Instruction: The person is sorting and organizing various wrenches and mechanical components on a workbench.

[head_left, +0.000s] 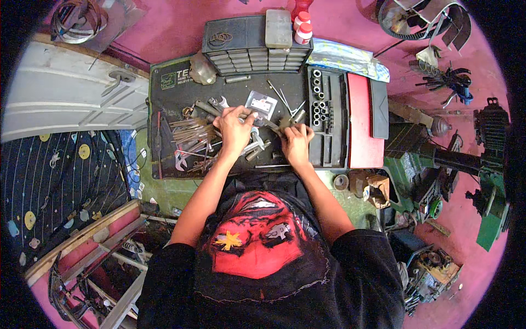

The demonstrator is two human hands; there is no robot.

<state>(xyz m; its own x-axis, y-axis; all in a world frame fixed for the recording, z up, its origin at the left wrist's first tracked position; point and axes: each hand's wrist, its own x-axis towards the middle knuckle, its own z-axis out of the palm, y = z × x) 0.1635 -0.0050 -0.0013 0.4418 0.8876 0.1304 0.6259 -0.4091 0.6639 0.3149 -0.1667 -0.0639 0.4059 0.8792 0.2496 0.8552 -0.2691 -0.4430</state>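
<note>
Over the middle of the bench, my left hand is closed with thumb and fingers around a long grey metal tool. The tool slants down to the right toward my right hand, whose fingers are curled down on something they mostly hide. Just above that hand lies a short metal cylinder. An open-ended wrench rests beyond my left fingers. Below and between the hands sit several loose metal tools. A small clear packet lies beyond them, beside thin metal rods.
Left of my hands is a pile of thin metal rods with an adjustable wrench. A drawer cabinet stands at the back, with red-capped white bottles on it. On the right are a socket tray and a red panel.
</note>
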